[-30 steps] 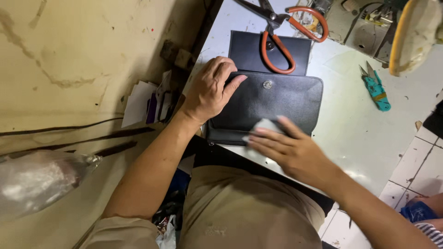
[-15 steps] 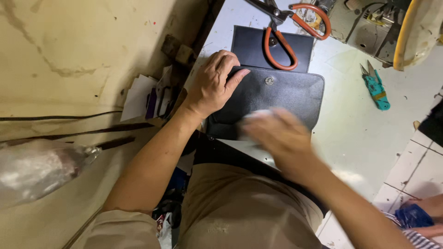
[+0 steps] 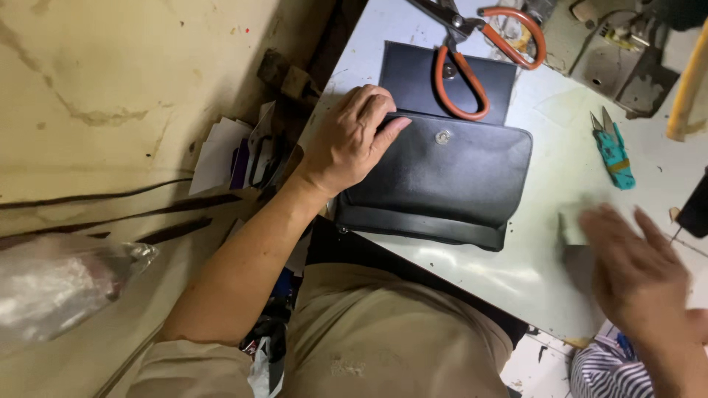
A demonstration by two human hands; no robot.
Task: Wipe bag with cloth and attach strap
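A black leather bag (image 3: 450, 184) with a metal snap lies flat on the white table (image 3: 546, 258). My left hand (image 3: 346, 140) rests on the bag's left end, fingers curled over its upper edge, holding it down. My right hand (image 3: 641, 280) is off the bag, over the table's right side, blurred, with its fingers spread. A small pale piece (image 3: 574, 227) sits at its fingertips; whether the hand holds it is unclear.
Large scissors with orange handles (image 3: 472, 74) lie on a flat black piece (image 3: 409, 74) behind the bag. Teal thread snips (image 3: 613, 155) lie to the right. A grey machine part (image 3: 619, 59) stands at the back right. Papers (image 3: 221, 151) and a crumpled plastic bag (image 3: 59, 287) are on the left.
My right hand was rubbing a pale piece on the bag's near edge; it has swept off to the right, away from the bag. My left hand stays on the bag.
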